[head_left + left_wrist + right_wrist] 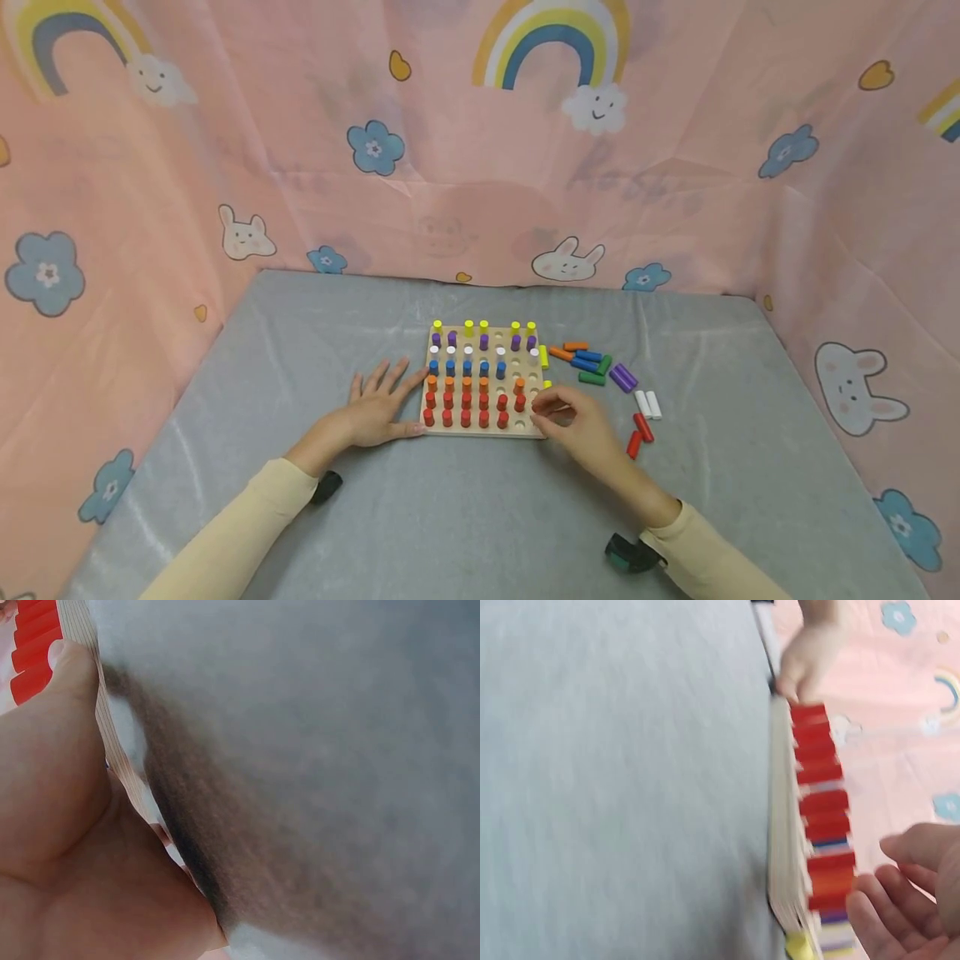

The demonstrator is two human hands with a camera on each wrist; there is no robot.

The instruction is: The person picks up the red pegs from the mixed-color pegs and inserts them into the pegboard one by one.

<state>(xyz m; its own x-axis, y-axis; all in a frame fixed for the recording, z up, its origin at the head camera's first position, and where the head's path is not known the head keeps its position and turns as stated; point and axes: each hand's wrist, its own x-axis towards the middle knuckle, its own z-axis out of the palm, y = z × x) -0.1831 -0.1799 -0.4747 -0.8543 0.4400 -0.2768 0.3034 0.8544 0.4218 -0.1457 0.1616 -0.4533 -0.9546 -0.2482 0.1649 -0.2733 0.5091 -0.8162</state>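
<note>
A wooden pegboard (pixel 483 432) lies on the grey cloth, its rows filled with red pegs (pixel 466 418), orange pegs (pixel 467 385), blue pegs (pixel 467 368), white, purple and yellow ones. My left hand (pixel 375 415) lies flat with spread fingers at the board's left side, thumb at the near corner and index finger along the edge. At the near right corner is my right hand (pixel 576 423), fingertips beside the end of the red rows. In the right wrist view, a gap separates thumb and fingers of my right hand (pixel 911 900), with no peg visible between them.
Loose pegs lie right of the board: orange pegs (pixel 575 346), blue pegs (pixel 587 360), green pegs (pixel 592 378), purple pegs (pixel 623 378), white pegs (pixel 648 405) and red pegs (pixel 642 427). A yellow peg (pixel 543 357) lies against its right edge. A printed pink curtain (pixel 450 208) encloses the table.
</note>
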